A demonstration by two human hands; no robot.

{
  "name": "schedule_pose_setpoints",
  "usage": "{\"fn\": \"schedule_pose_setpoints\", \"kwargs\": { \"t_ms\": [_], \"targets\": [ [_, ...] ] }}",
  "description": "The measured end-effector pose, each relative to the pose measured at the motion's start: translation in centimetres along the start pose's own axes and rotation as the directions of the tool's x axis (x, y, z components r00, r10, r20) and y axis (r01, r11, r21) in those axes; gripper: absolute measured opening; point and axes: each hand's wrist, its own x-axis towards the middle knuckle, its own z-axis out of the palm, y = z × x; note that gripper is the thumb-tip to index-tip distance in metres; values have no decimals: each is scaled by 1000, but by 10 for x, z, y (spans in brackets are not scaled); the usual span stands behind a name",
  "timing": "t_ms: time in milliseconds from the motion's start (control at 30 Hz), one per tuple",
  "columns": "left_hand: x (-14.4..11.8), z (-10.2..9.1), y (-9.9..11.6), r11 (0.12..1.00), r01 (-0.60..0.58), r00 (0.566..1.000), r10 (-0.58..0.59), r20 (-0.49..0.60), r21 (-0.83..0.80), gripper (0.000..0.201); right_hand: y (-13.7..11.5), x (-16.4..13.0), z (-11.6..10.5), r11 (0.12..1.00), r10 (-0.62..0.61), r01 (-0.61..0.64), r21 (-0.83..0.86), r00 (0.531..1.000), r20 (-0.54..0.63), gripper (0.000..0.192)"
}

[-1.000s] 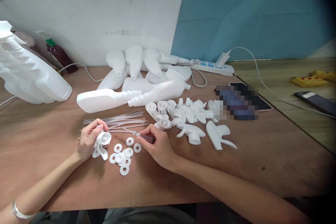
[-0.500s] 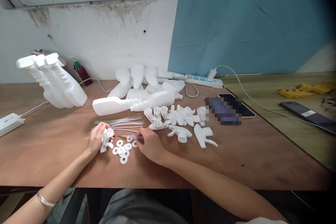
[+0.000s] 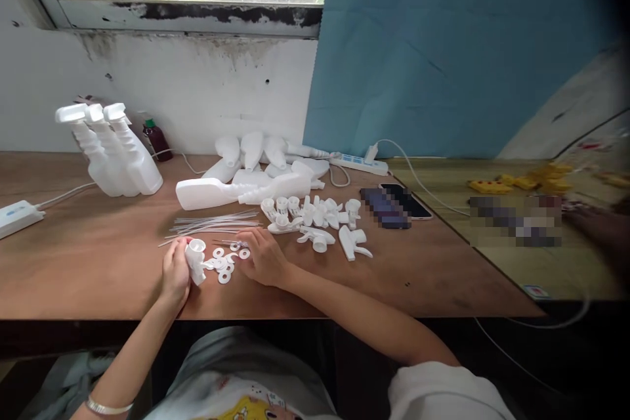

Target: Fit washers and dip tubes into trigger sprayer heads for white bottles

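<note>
My left hand (image 3: 176, 275) is closed around a white trigger spray head (image 3: 195, 264), its round collar facing up. Just right of it lies a small heap of flat white washers (image 3: 224, 264). My right hand (image 3: 266, 259) rests over the right side of that heap, thumb and forefinger apart, with a loose washer (image 3: 245, 254) showing between them. A thin pointed metal tool, like tweezers (image 3: 229, 243), lies by the forefinger; its right end is partly hidden. Behind the hands are thin, clear plastic tubes (image 3: 211, 223).
More trigger heads (image 3: 315, 213) lie to the right, with white bottles (image 3: 209, 193) piled behind them. Assembled spray bottles (image 3: 113, 154) stand at left near a dark bottle (image 3: 157, 141). A power strip (image 3: 361, 164), phones (image 3: 406, 201) and another person's blurred arm (image 3: 600, 230) are at right.
The camera view has tilted up and turned right. My right hand's fingers have shifted left over the tool and washers. The left hand still holds the spray head. Another person's arm shows at right.
</note>
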Motion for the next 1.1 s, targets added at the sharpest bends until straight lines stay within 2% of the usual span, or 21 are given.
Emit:
{"fn": "schedule_pose_setpoints", "kwargs": {
  "t_ms": [133,267,333,400,533,633,800,867,900,933,1000,1033,1067,1100],
  "targets": [
    [-3,3,-4,998,-27,999,26,-26,-62,27,-5,-5,2,981,-187,187,43,982,-5,34],
    [-15,6,4,995,-65,997,63,-39,-73,24,-10,-9,4,958,-282,284,36,958,-56,40],
    [-25,7,10,992,-111,994,111,-11,-62,23,-12,-11,4,947,-317,319,20,946,-68,46],
    [-35,7,14,967,-247,969,247,-3,-54,22,-14,-13,4,936,-351,351,-1,936,-34,53],
    [-50,13,12,933,-339,939,344,19,-122,23,-15,-16,8,916,-400,400,-10,916,7,59],
    [-61,19,7,910,-388,911,403,88,-143,26,-16,-18,10,915,-403,403,-7,915,-7,51],
    [-72,22,1,876,-452,847,481,229,-168,27,-21,-19,-7,879,-478,476,-41,877,-54,16],
    [-70,18,-1,833,-540,787,550,279,-120,25,-20,-21,-21,878,-479,475,-63,873,-90,12],
    [-68,14,-2,788,-611,735,597,321,-67,26,-18,-23,-29,890,-455,450,-71,882,-118,14],
    [-66,9,-2,723,-691,672,638,377,10,29,-16,-25,-37,923,-385,378,-75,915,-124,17],
    [-60,-3,-4,511,-838,529,678,510,190,41,-8,-32,-51,980,-187,174,-95,970,-153,23],
    [-57,-10,-4,384,-885,464,688,558,264,46,-4,-35,-57,991,-97,80,-109,982,-162,24],
    [-55,-16,-5,269,-907,415,696,586,324,50,1,-39,-62,991,-20,-6,-137,982,-189,24],
    [-52,-22,-6,185,-906,394,701,594,381,53,5,-42,-66,984,22,-55,-167,981,-194,24]
  ]
}}
